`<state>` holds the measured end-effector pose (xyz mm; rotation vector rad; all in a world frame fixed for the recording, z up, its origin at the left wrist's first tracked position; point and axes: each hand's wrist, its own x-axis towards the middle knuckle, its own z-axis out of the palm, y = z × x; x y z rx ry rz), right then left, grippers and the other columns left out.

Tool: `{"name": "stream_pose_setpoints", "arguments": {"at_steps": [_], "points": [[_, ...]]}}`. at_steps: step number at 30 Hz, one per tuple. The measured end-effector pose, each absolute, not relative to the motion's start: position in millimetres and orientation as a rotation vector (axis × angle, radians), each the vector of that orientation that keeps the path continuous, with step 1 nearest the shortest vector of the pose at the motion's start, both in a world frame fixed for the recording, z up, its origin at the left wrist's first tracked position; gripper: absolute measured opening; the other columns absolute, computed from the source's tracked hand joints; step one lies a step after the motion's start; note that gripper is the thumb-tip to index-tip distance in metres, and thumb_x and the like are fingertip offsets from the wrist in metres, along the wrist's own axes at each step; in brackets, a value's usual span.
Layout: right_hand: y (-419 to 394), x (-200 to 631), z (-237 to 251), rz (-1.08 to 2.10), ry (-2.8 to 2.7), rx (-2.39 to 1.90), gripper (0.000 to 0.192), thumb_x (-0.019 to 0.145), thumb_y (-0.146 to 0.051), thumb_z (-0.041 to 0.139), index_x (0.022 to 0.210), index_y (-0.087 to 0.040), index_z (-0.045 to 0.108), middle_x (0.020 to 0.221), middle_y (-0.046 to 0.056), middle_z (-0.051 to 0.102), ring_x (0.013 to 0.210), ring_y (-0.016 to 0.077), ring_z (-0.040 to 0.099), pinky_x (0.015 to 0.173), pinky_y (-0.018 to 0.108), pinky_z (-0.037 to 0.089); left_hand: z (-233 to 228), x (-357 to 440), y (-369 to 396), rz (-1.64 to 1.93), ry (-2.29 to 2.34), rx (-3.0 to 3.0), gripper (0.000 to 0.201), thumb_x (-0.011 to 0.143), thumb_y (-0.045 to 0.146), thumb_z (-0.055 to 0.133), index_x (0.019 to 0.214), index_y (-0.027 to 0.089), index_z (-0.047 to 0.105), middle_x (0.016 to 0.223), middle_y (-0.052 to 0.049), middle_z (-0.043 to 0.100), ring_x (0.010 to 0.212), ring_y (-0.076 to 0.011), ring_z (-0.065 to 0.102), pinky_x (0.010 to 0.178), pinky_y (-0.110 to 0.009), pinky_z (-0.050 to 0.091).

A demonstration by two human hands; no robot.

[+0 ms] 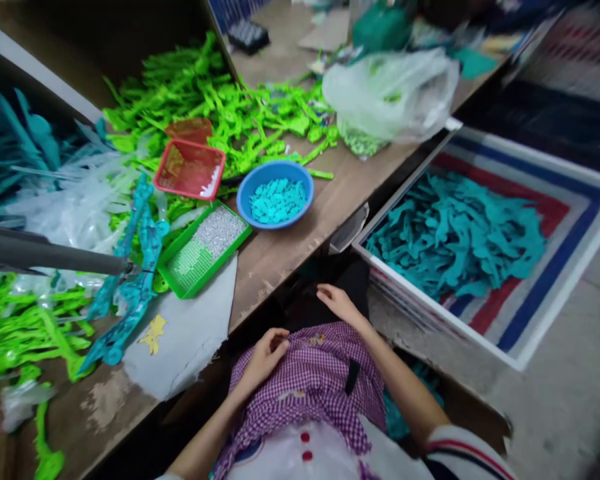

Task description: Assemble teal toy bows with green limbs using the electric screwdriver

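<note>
A large striped box [555,267] to the right of the wooden table [290,247] already holds a deep heap of teal plastic pieces [455,240], while a big pile of green plastic pieces [220,107] lies on the table beside a blue bowl [275,193] of small teal bits, so much seemingly remains to be done. Both hands sit in the lap on a checked apron [310,380]: the left hand [267,353] is curled, pinching its cloth, and the right hand [337,301] lies loose, grasping nothing.

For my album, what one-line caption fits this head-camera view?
Both hands, left hand and right hand, rest on a checked apron beside a workbench of green plastic parts.
</note>
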<state>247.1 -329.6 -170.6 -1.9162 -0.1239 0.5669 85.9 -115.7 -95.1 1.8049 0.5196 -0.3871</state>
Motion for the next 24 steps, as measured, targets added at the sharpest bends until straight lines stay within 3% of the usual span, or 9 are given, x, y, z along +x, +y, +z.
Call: {"name": "stream_pose_setpoints", "arguments": {"at_steps": [7, 10, 18, 24], "points": [[-399.8, 259.8, -129.7, 0.425, 0.006, -1.743, 0.048, 0.083, -0.063, 0.06, 0.105, -0.022, 0.073, 0.099, 0.013, 0.078, 0.091, 0.0279, 0.076, 0.088, 0.046, 0.059, -50.3, 119.5, -144.7, -0.253, 0.297, 2.004, 0.022, 0.088, 0.041, 0.06, 0.095, 0.024, 0.072, 0.099, -0.007, 0.072, 0.095, -0.0238, 0.068, 0.091, -0.039, 0.054], [-399.9, 301.7, -97.8, 0.427, -0.053, -1.716, 0.047, 0.081, -0.066, 0.061, 0.104, -0.026, 0.074, 0.1, 0.012, 0.078, 0.091, 0.0292, 0.075, 0.088, 0.047, 0.059, -43.4, 144.4, -154.4, -0.251, 0.279, 2.003, 0.021, 0.089, 0.043, 0.059, 0.093, 0.027, 0.072, 0.096, -0.007, 0.072, 0.092, -0.0246, 0.068, 0.087, -0.039, 0.055], [-351.7, 504.9, 18.6, 0.258, -0.397, -1.801, 0.031, 0.089, -0.049, 0.058, 0.106, -0.03, 0.075, 0.108, 0.007, 0.076, 0.101, 0.0264, 0.071, 0.095, 0.042, 0.056, 14.4, 246.6, -151.2, -0.179, 0.336, 1.986, 0.017, 0.086, 0.047, 0.063, 0.09, 0.035, 0.075, 0.096, -0.009, 0.073, 0.093, -0.0283, 0.069, 0.084, -0.043, 0.058], [-263.4, 649.8, 36.2, 0.329, -0.709, -1.951, 0.034, 0.095, -0.041, 0.051, 0.117, -0.024, 0.071, 0.119, 0.008, 0.071, 0.113, 0.0235, 0.066, 0.102, 0.038, 0.05, 87.3, 393.8, -130.5, 0.107, 0.45, 2.053, 0.016, 0.085, 0.041, 0.066, 0.096, 0.037, 0.077, 0.109, -0.007, 0.071, 0.107, -0.03, 0.066, 0.099, -0.049, 0.052]]}}
